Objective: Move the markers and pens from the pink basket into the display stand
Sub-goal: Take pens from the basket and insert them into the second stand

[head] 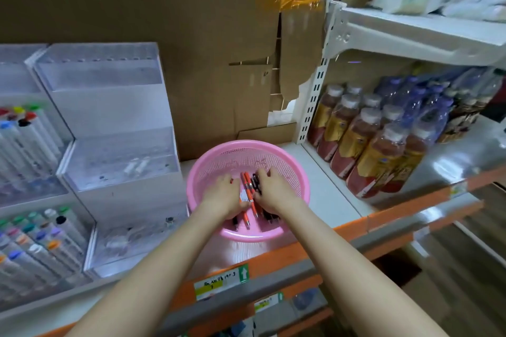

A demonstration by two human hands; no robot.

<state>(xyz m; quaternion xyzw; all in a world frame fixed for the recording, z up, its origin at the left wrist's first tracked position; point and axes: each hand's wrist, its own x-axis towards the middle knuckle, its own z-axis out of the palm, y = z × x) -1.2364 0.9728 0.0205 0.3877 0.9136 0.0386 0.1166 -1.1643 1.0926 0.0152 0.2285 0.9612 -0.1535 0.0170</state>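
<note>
Pens (248, 189) (orange and black) lie in the pink basket (210, 156), left hand (221, 195) and right hand (271, 191) cupped over them; actual grip I cannot tell. A loose bunch could scatter before reaching the display stand (123, 167) left of the basket

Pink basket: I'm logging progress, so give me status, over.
Left hand and right hand down in pink basket, on pens, grip unclear. No pens lifted yet. Nothing between basket and display stand.

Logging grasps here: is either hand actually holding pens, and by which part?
Cannot be told. The left hand and right hand lie palm-down over the middle of the pens in the pink basket; any grip is hidden.
</note>
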